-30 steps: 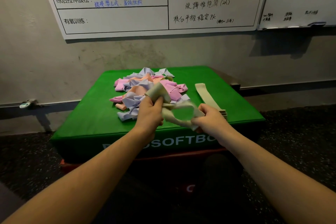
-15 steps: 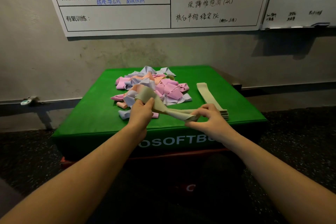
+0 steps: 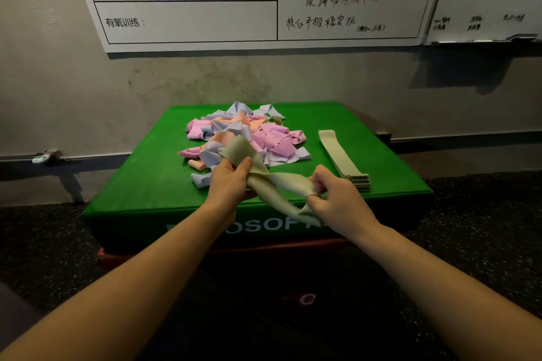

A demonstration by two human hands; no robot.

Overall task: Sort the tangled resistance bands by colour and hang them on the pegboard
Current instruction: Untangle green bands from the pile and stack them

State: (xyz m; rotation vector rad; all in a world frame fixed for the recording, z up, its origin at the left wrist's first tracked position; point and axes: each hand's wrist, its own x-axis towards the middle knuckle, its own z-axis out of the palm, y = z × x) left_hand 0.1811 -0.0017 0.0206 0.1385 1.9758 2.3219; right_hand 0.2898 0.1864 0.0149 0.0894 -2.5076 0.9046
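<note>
The pale green band is twisted between both hands above the front edge of the green soft box — best to undo the twist and flatten the loop, then lay it square on the sorted stack near the right edge. The left hand grips one end, thumb over it; the right hand pinches the other — the tangled pile sits mid-box

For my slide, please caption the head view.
Both hands, left and right, untwist a pale green elastic band.
</note>
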